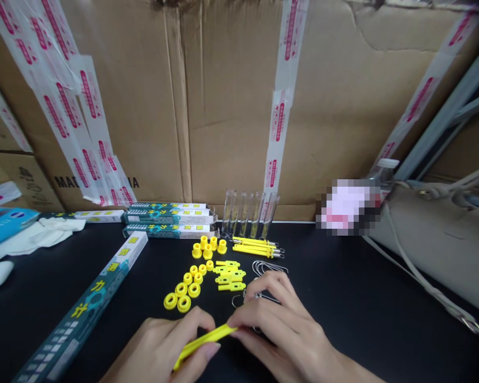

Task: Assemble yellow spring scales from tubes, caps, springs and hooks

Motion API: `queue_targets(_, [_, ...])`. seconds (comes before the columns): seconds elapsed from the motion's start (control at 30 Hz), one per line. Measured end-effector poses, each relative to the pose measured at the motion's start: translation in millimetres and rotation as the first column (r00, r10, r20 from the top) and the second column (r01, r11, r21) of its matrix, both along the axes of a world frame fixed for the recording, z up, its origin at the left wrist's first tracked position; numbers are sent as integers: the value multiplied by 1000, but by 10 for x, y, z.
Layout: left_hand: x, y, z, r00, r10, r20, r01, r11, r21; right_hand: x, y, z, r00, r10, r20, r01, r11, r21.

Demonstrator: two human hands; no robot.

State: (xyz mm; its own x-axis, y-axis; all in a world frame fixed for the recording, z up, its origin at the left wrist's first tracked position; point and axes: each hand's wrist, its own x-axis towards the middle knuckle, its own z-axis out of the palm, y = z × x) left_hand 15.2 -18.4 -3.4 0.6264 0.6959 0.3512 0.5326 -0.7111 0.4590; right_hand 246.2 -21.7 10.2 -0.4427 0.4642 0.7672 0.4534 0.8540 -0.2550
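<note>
A long yellow plastic strip (211,336) is pinched between both hands, slanting up to the right above the black table. My left hand (159,343) grips its lower left part with thumb and fingers. Its right end is held by the thumb and index finger of my right hand (281,322). Thin metal hooks (269,264) lie just beyond my right fingers, partly hidden by them. Ahead are several flat yellow plastic tabs (230,275), several yellow rings (183,303) and flanged yellow caps (207,251). Behind these lie yellow rods with metal springs (257,246).
Clear tubes (243,213) stand upright against a big cardboard box (231,106). Printed narrow boxes (171,217) lie left of them, another long box (91,298) slants at left. At right are a grey bag (443,239), a blurred-out object (345,207) and a capped bottle (385,175).
</note>
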Motion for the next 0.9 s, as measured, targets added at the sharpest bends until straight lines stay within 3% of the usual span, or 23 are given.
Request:
queue_targets(0.17, [3, 10, -31, 996, 10, 92, -13, 999, 36, 10, 4, -4, 1000, 18, 10, -18, 1000, -20])
queue_targets(0.33, [-34, 42, -79, 993, 70, 96, -60, 994, -96, 30, 20, 0, 999, 20, 26, -19, 999, -28])
queue_targets(0.43, [-46, 48, -69, 995, 76, 64, -66, 987, -147, 41, 47, -18, 999, -43, 8, 43, 998, -36])
queue_targets(0.57, [-24, 46, -43, 988, 138, 74, -123, 976, -182, 73, 97, -60, 990, -138, -16, 134, 980, -145])
queue_targets(0.73, [6, 76, -62, 976, 189, 111, -171, 973, -156, 118, 131, -82, 997, -83, -10, 78, 968, -239])
queue_targets(0.9, [9, 126, -59, 967, 219, 130, -185, 955, -231, 108, 114, -65, 998, -29, 64, 41, 981, -190])
